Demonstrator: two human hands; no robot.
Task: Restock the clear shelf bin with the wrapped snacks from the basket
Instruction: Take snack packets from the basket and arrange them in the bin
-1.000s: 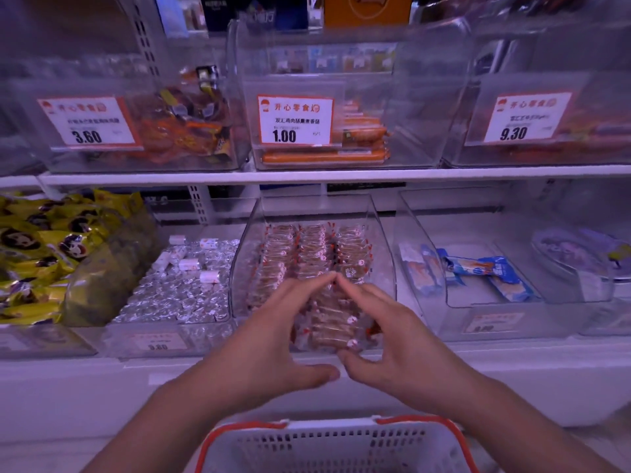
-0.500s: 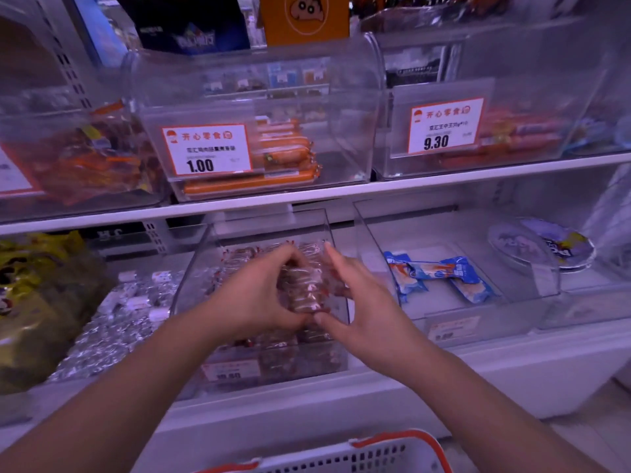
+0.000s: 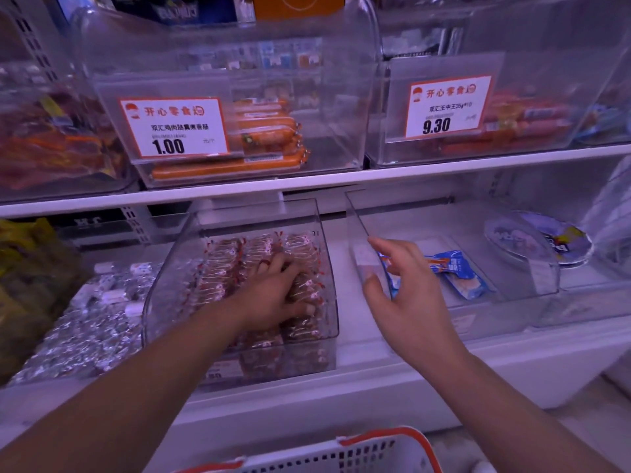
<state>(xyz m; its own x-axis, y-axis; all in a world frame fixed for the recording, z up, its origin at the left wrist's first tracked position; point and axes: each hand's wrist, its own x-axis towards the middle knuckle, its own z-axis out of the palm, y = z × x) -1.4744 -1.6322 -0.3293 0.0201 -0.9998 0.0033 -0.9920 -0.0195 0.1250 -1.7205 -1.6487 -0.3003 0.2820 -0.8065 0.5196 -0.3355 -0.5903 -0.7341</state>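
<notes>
A clear shelf bin (image 3: 326,264) on the lower shelf holds rows of small red-and-clear wrapped snacks (image 3: 227,264). My left hand (image 3: 273,295) reaches into it and lies flat on the snacks with fingers spread. My right hand (image 3: 406,295) hovers outside the bin to its right, fingers relaxed and empty, in front of the neighbouring bin. The white basket with a red rim (image 3: 345,452) shows at the bottom edge; what it contains is hidden.
Right of the snack bin stands a clear bin (image 3: 355,213) with blue packets (image 3: 457,273). To the left lie silver-wrapped sweets (image 3: 85,322) and yellow bags (image 3: 27,268). The upper shelf (image 3: 341,182) carries bins of orange sausages (image 3: 263,145) with price tags.
Both hands held a bunch of snacks over the bin. Now the snacks lie in it, my left hand rests on them and my right hand has drawn away to the right, empty.
</notes>
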